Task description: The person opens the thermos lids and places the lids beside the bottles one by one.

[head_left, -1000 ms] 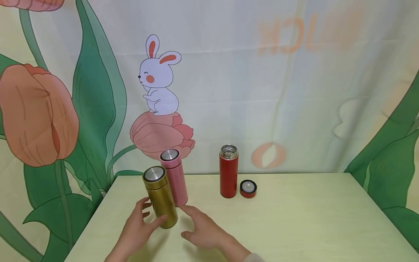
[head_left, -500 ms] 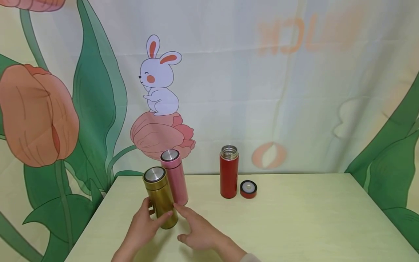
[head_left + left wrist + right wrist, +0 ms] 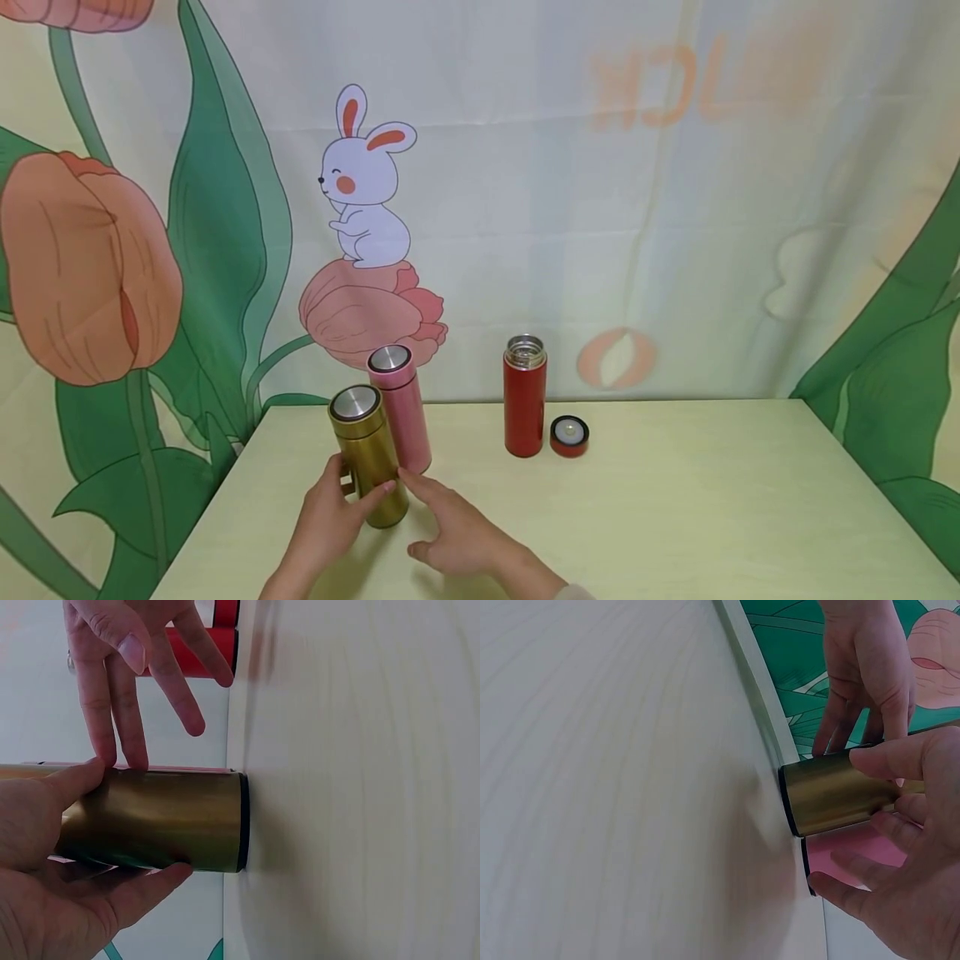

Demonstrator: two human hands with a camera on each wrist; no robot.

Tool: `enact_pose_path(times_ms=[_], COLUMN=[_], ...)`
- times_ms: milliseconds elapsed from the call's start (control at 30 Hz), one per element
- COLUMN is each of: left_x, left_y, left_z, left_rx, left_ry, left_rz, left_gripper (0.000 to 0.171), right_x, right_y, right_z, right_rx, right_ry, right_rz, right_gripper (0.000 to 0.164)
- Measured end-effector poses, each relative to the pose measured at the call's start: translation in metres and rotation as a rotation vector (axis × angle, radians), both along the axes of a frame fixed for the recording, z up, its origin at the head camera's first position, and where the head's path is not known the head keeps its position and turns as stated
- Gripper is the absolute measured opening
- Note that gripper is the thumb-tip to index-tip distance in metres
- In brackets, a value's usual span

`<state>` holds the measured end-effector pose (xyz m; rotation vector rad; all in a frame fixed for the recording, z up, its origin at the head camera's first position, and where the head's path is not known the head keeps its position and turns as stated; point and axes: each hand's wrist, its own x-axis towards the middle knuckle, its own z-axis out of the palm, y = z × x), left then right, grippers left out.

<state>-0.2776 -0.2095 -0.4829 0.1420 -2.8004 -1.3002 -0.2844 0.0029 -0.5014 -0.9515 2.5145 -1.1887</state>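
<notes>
Since a second ago, my right hand [image 3: 468, 533] has come in until its fingertips meet the side of the gold bottle [image 3: 367, 454], and my left hand [image 3: 324, 517] has brought its thumb further round the front. I take the step in hand to be settling a hold: the left curls thumb and fingers round the lower body, while the right is spread, gripping nothing. (Whether those right fingertips press or barely brush, I can't be sure; the wrist views are dim.) Next, I'd judge, the move calls for a firm left grip and care around the pink bottle [image 3: 408, 425].

Behind everything hangs a cloth backdrop [image 3: 487, 208] printed with tulips [image 3: 90, 267] and a rabbit [image 3: 371, 221]. The pale, grained tabletop [image 3: 697, 508] runs up to it. Toward its left edge the gold bottle stands upright, capped, with the pink one, also capped, just behind. Near the rear edge stands the uncapped red bottle [image 3: 523, 408], its lid [image 3: 569, 437] lying underside up just to the right.
</notes>
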Motion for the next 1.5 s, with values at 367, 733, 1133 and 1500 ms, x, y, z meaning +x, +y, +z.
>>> enact_pose_path(times_ms=[367, 733, 1133, 1500], left_x=[0.009, 0.022, 0.028, 0.032], left_y=[0.004, 0.021, 0.041, 0.064], left_z=[0.005, 0.019, 0.023, 0.025], left_rx=[-0.008, -0.008, 0.034, 0.080], left_ry=[0.059, 0.087, 0.096, 0.105], left_rz=[0.022, -0.002, -0.041, -0.106], left_gripper=[0.092, 0.083, 0.082, 0.079], right_x=[0.004, 0.005, 0.005, 0.007], right_y=[0.009, 0.027, 0.045, 0.067], right_z=[0.001, -0.001, -0.005, -0.003], right_rx=[-0.053, -0.157, -0.254, -0.317], right_ry=[0.024, 0.001, 0.004, -0.003], right_rz=[-0.038, -0.052, -0.077, -0.094], right_gripper=[0.085, 0.076, 0.066, 0.064])
